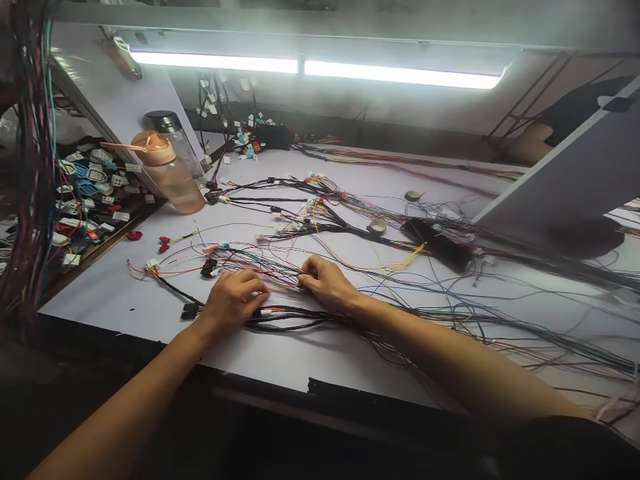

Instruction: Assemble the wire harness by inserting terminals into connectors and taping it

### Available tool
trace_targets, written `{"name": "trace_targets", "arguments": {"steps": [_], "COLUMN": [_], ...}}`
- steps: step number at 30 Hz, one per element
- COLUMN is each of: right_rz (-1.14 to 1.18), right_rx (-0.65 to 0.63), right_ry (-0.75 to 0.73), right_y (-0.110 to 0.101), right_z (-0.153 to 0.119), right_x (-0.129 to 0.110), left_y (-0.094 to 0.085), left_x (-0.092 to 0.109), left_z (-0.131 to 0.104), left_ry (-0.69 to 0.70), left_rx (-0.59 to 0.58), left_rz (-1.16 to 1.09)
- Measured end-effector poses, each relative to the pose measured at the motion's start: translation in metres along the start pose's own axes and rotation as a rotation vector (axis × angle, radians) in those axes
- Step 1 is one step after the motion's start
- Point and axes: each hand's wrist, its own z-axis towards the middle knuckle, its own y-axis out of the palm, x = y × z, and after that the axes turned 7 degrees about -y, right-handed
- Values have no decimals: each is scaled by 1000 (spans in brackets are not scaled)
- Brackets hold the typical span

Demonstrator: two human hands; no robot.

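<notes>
My left hand is closed in a pinch on a thin red wire that runs across to my other hand. My right hand has thumb and forefinger pressed together on several thin wires of the harness. Left of the hands lie a black connector and a teal connector with wires fanning out. Under my left wrist a black-wrapped cable branch leads to a white connector. A black block connector sits beside that wrist. The exact wires inside the right pinch are partly hidden.
A peach water bottle and a dark-lidded bottle stand at the back left. A bin of loose connectors is at far left. Tape rolls and taped harnesses lie behind my hands. A slanted panel rises at right.
</notes>
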Motion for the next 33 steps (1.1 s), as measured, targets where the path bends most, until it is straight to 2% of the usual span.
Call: {"name": "trace_targets", "arguments": {"steps": [3,6,11,16,23,26,30,33], "right_rz": [18,51,100,163,214,200,225,248], "right_rx": [33,48,50,75,140,136,119,105], "right_ry": [12,14,19,-4,57,58,56,31], "right_y": [1,3,3,6,8,8,7,7], "right_z": [1,1,-1,-1,5,6,4,2], "right_x": [2,3,3,6,9,8,8,9], "left_y": [-4,-6,3,12,-1,-5,-4,-2], "left_x": [2,3,2,5,18,20,15,3], "left_z": [-9,-15,-3,5,-10,-12,-11,-12], "left_ry": [12,-4,-49,-16,5,-13,-69,-187], "left_rx": [-26,6,71,9,-134,-159,-44,55], "left_rz": [-122,-222,-142,-20,-122,-160,-215,-198]}}
